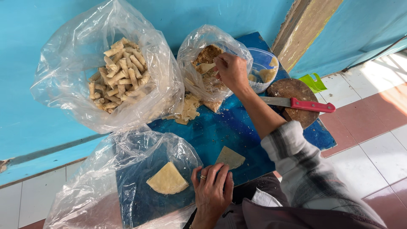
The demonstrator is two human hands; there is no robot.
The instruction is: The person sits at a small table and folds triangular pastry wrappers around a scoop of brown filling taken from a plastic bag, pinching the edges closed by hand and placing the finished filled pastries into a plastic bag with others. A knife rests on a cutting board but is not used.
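My right hand (231,71) reaches into a clear plastic bag of brown crumbly filling (207,55) and grips a small pale spoon (205,67). My left hand (210,190), with a ring on one finger, rests fingers spread on the blue board (220,131), touching the lower edge of a triangular pastry wrapper (230,157). A stack of folded pale wrappers (167,179) lies inside a clear bag at the lower left.
A large clear bag of rolled pastry sticks (118,74) stands at the upper left. A round wooden block (296,98) carries a red-handled knife (299,103). A clear tub (263,68) holds paste. Wrapper scraps (188,108) lie mid-board. Tiled floor at right.
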